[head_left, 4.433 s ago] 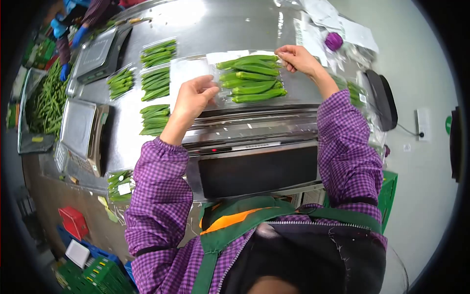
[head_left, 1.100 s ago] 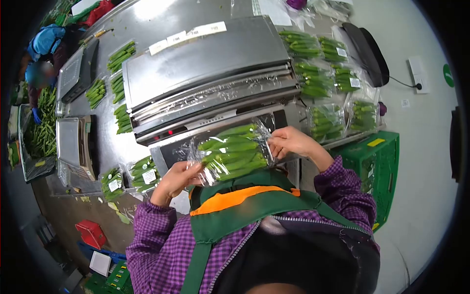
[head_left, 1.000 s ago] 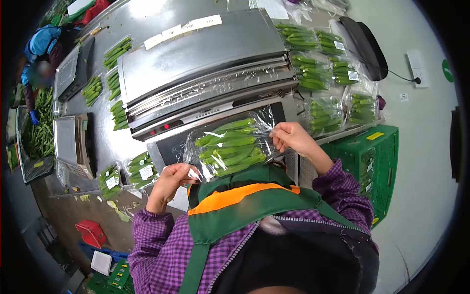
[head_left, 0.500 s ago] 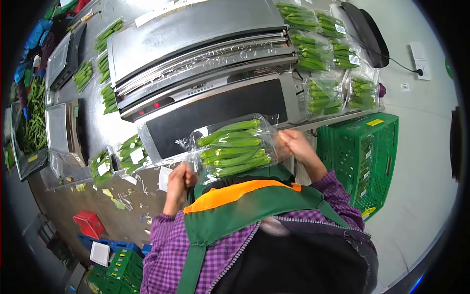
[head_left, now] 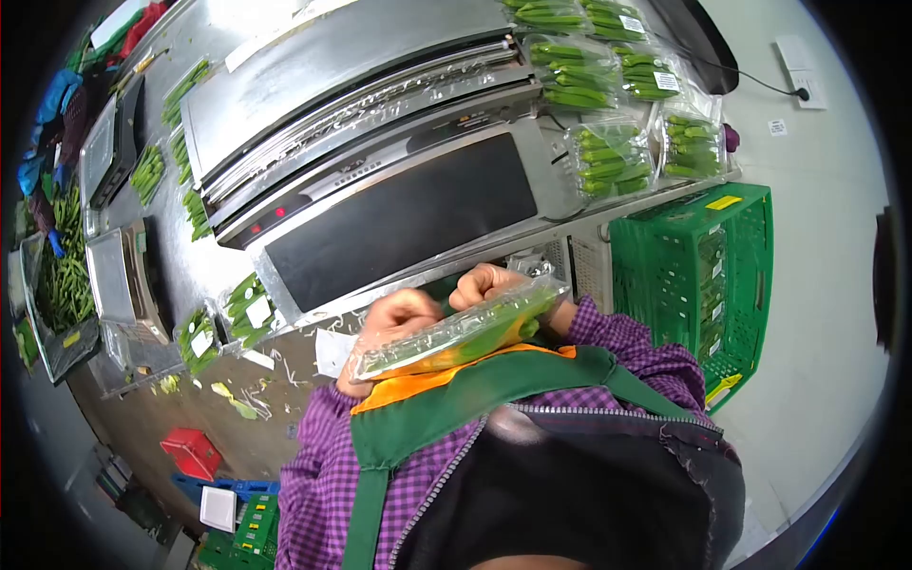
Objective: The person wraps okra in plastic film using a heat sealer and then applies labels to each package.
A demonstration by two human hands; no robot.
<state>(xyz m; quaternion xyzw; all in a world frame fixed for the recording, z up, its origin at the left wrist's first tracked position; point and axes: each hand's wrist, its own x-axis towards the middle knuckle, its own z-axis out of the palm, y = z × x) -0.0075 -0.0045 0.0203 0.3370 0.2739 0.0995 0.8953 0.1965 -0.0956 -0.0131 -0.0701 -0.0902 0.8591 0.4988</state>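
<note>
A clear plastic-wrapped pack of okra (head_left: pixel 465 332) is tilted up close against my apron, seen nearly edge-on. Behind its upper edge my left hand (head_left: pixel 399 316) is closed, with the wrist at the pack's left end. My right hand (head_left: pixel 484 285) is also curled closed behind the pack, near its right half. The fingertips of both hands are partly hidden, but they appear to grip the wrap. In front of my hands stands a wrapping machine (head_left: pixel 380 161) with a dark flat plate (head_left: pixel 404 218) and red lit digits.
Several wrapped okra packs (head_left: pixel 608 157) lie right of the machine. A green crate (head_left: pixel 655 285) with labelled packs stands below them. Labelled packs (head_left: pixel 249 312) sit at the left table edge, near scales (head_left: pixel 114 275). At far left, another person's gloved hand (head_left: pixel 55 242) is over loose okra (head_left: pixel 66 285).
The okra pack has turned from lying face-up to standing tilted against my apron. My hands have come closer together behind it, and the view has shifted slightly.
</note>
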